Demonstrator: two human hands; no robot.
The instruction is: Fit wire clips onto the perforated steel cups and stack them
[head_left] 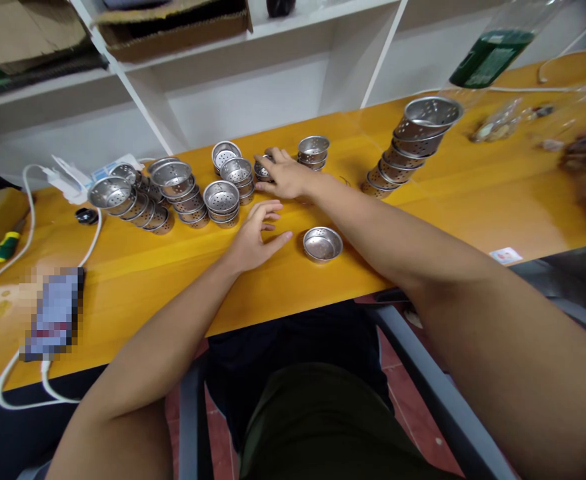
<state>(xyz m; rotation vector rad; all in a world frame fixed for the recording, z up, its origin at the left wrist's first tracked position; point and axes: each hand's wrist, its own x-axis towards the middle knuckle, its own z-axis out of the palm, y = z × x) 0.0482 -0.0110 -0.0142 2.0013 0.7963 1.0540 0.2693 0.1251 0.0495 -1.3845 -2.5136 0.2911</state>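
My right hand [287, 175] reaches to the back of the yellow table, its fingers and thumb around a small perforated metal cup [264, 169]. Nothing is in my left hand [257, 239]; its fingers are spread just above the tabletop. To the right of that hand, a single metal cup [323, 245] stands upright by itself. Short stacks of similar cups [221, 200] are left of my hands, with another stack [237, 175] close behind. A further short stack [313, 151] is partly hidden behind my right wrist.
A tall leaning stack of cups [407, 147] rises at the right, near a clear bottle with a green label [493, 59]. More stacks [175, 187] stand at the left. A phone [53, 317], white cables and a screwdriver [5, 247] lie farther left. White shelving [253, 80] backs the table.
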